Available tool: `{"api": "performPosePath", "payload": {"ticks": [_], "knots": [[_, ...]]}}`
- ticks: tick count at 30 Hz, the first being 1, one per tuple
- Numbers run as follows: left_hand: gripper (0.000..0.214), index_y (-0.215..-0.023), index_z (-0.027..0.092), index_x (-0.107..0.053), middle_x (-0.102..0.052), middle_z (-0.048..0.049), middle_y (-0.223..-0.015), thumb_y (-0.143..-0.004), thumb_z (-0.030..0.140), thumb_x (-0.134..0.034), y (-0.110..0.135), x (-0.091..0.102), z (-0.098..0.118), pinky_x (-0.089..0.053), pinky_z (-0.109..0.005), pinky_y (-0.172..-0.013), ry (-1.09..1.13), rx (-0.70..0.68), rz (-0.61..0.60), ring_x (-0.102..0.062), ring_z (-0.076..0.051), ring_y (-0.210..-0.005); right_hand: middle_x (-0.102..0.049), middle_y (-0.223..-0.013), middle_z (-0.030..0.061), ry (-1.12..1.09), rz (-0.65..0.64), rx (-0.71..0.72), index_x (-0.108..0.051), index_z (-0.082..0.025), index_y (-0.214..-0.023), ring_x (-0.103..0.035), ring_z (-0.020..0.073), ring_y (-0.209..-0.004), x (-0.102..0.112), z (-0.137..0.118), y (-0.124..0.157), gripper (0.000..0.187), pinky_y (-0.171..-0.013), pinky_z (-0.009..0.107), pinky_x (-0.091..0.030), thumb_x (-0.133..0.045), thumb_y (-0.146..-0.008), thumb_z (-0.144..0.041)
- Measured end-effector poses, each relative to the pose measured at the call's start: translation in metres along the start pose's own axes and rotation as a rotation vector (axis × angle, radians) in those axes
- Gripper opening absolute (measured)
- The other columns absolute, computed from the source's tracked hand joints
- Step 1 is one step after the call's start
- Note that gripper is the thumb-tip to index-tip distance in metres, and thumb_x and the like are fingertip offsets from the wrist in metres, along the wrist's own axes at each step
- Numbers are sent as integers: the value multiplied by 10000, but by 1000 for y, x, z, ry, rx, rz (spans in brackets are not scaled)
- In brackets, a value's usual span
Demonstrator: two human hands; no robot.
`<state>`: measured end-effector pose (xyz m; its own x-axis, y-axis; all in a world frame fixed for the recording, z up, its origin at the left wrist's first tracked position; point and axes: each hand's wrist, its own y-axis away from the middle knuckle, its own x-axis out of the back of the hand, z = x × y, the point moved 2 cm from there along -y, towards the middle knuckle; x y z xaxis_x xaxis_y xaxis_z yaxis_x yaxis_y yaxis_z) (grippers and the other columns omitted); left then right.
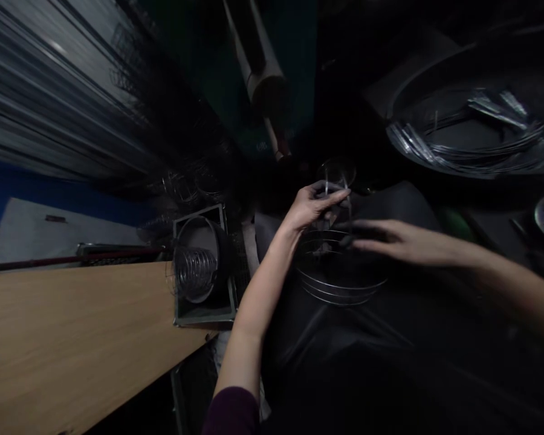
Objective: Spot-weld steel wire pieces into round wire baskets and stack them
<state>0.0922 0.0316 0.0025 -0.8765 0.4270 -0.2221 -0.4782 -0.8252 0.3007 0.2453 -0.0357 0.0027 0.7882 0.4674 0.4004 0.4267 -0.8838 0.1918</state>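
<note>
My left hand (317, 205) is closed on the upper part of a wire frame (343, 287), which has several thin curved rings one above another. It hangs over dark cloth (344, 344) that covers my lap. My right hand (383, 237) is close beside the frame on its right, thumb and fingers apart and somewhat blurred. Whether its darkened fingertips touch the wire cannot be made out. A small wire ring (338, 172) shows just beyond my left hand.
At right, a large round tub (392, 103) holds a coil of bundled wires (476, 154). To the left, a crate (178, 317) with a bucket of wire rings (194, 272) stands by a wooden board (81, 338). A cylindrical machine part (267, 84) hangs ahead.
</note>
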Motion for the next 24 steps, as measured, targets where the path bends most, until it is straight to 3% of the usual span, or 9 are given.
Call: {"api": "performPosePath", "payload": {"ticks": [4, 8, 10, 12, 14, 16, 18, 21, 24], "knots": [[325, -826, 154, -586, -630, 13, -671, -749, 444, -713, 2, -3, 6, -418, -185, -517, -142, -36, -32, -524, -58, -503, -685, -845, 100, -345, -125, -239, -682, -126, -918, -644, 220, -734, -30, -2, 3, 592, -681, 332, -529, -608, -735, -685], [245, -980, 186, -615, -675, -41, -968, -866, 401, -585, 59, 13, 12, -496, -296, -825, -561, -256, 21, -636, -170, -916, -625, -659, 53, -434, -142, -315, -630, -120, -870, -543, 135, -527, -21, -12, -9, 581, -521, 270, -450, -686, -673, -664], [315, -1166, 204, -565, -633, -76, -1144, -897, 363, -531, 102, 21, -6, -458, -364, -944, -840, -364, 24, -582, -211, -1085, -624, -674, 48, -473, -176, -295, -609, -127, -891, -532, 124, -526, -13, -15, -8, 549, -515, 263, -440, -698, -687, -629], [504, -1319, 203, -474, -545, -120, -1286, -846, 341, -582, 136, 23, -42, -381, -455, -1034, -1166, -423, -102, -472, -276, -1231, -623, -695, 50, -492, -190, -280, -602, -132, -867, -531, 121, -534, -9, -17, -4, 521, -523, 268, -443, -721, -677, -603], [603, -1348, 263, -466, -499, -112, -1309, -775, 349, -635, 151, 24, -84, -314, -528, -1059, -1409, -438, -89, -432, -315, -1243, -619, -695, 48, -489, -165, -301, -603, -137, -826, -522, 117, -530, -13, -16, 2, 500, -520, 270, -441, -754, -645, -578], [567, -1313, 291, -513, -526, -95, -1205, -763, 383, -616, 146, 25, -112, -314, -532, -1033, -1488, -474, -18, -492, -292, -1117, -620, -699, 45, -507, -85, -348, -603, -143, -792, -511, 110, -526, -21, -14, 7, 486, -499, 258, -429, -787, -606, -552], [608, -1334, 268, -498, -529, -96, -1129, -757, 438, -580, 129, 28, -117, -354, -512, -969, -1461, -497, 30, -510, -276, -1008, -622, -720, 37, -570, 47, -367, -606, -148, -803, -488, 90, -515, -30, -11, 7, 476, -468, 231, -404, -810, -584, -518], [777, -1425, 226, -365, -515, -104, -1103, -721, 492, -559, 102, 37, -91, -397, -471, -873, -1339, -508, 56, -496, -285, -975, -609, -709, 11, -697, 227, -345, -604, -149, -851, -400, 38, -448, -37, -7, -7, 477, -395, 183, -311, -835, -572, -461], [817, -1423, 218, -313, -520, -95, -1075, -689, 454, -583, 87, 46, -58, -419, -456, -850, -1154, -592, 196, -501, -274, -967, -503, -555, -54, -805, 297, -317, -577, -158, -823, -321, 21, -387, -29, -10, -36, 484, -349, 166, -223, -867, -530, -412]]}}
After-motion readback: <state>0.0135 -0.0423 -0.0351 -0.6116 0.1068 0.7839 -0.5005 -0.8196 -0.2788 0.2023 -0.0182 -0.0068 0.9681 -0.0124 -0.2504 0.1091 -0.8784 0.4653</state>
